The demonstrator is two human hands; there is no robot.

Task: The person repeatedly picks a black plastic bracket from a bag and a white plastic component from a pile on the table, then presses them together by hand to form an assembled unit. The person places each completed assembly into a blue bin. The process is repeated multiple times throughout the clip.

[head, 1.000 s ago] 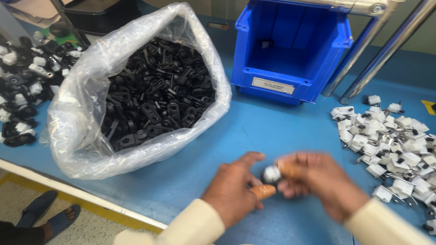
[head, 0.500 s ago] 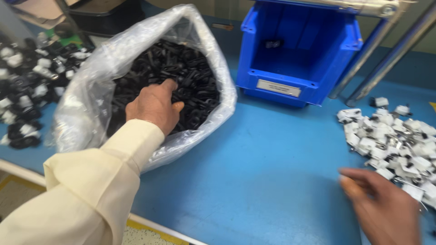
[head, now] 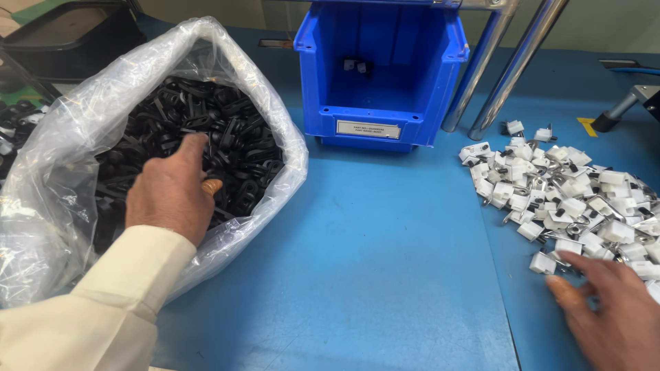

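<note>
A bag lies at the left of the table, its mouth open toward the right. Rings fill the bag. The left hand is inside the bag's mouth, on top of the rings. A bin stands behind the middle of the table, to the right of the bag, with two small parts in it at the back. Two poles slant up just right of the bin. A heap of clips lies at the right, in front of the poles. The right hand is at the heap's near edge, fingertips touching the nearest clips. More parts lie behind the bag at the far left.
</note>
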